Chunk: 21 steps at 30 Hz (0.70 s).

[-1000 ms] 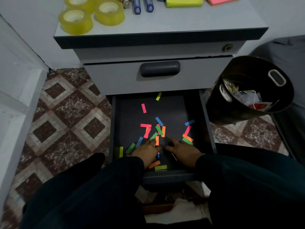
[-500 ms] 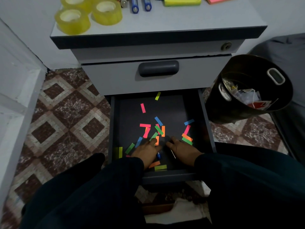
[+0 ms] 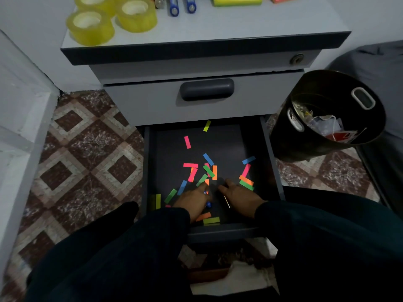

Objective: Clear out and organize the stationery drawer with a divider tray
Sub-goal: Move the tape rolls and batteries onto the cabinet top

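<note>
Head view shows almost no change in 1 second: left hand (image 3: 194,200) and right hand (image 3: 238,196) still lie flat with relaxed fingers, holding nothing, among paper strips (image 3: 192,171) in the open drawer (image 3: 270,158), so clearing continues.

The open bottom drawer (image 3: 265,149) holds scattered coloured paper strips (image 3: 209,171) on its dark floor. The cabinet top (image 3: 239,20) carries yellow tape rolls (image 3: 113,18), pens (image 3: 181,5) and sticky-note pads (image 3: 237,0).
</note>
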Tool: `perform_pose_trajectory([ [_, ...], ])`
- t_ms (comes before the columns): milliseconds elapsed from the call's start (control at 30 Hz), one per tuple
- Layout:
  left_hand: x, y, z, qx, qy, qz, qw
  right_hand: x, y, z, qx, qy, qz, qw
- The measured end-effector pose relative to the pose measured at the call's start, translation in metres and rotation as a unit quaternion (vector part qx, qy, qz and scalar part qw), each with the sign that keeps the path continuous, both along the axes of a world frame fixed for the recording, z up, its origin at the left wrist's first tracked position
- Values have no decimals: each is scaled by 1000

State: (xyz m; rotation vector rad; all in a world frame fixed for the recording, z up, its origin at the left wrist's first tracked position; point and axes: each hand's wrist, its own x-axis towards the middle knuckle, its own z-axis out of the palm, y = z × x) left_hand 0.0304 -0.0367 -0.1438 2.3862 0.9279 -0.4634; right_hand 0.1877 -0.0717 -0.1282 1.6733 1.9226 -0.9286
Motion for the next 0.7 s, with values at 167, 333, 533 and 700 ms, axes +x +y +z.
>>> perform_pose_trajectory([
  [167,-4,5,-3,-6,-5,85,996,0,-1,4,8,4,-5,1000],
  [333,-4,7,-2,-13,-14,116,993,-2,-1,5,2,3,-18,1000],
  [533,-5,6,-5,-2,-19,139,990,-3,1,6,-2,11,-26,1000],
  [700,-8,10,-3,-30,-40,219,974,-3,1,4,11,17,-33,999],
])
